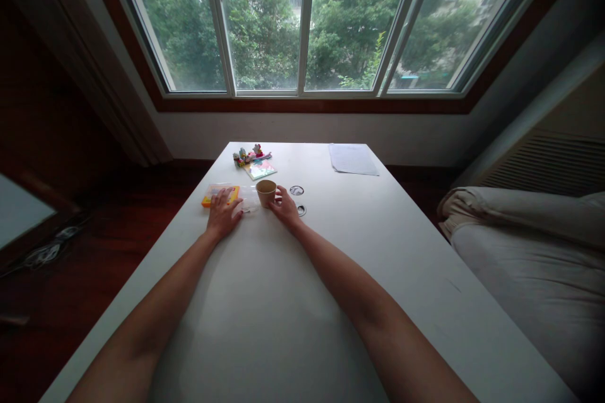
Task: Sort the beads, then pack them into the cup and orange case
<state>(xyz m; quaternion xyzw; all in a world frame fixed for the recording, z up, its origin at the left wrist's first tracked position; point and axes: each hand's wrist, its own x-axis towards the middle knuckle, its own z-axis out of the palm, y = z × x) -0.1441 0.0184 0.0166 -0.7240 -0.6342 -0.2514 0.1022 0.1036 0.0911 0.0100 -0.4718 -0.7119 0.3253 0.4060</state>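
Note:
A brown paper cup [266, 192] stands upright on the white table [265, 302]. My right hand [285, 206] is closed round the cup's right side. To the left, my left hand [224, 214] lies with its fingers spread over a yellow-orange box [207, 199] and clear plastic packaging [249, 200]. The palm hides part of the box. Just right of my right hand are two small round items, a patterned disc [297, 190] and a ring-like one [302, 210].
Small colourful figures [243, 156] and a patterned card [261, 169] lie at the table's back left. Papers [353, 158] lie at the back right. A pale cushioned seat [529, 264] is beside the table on the right, and a window is beyond the far edge.

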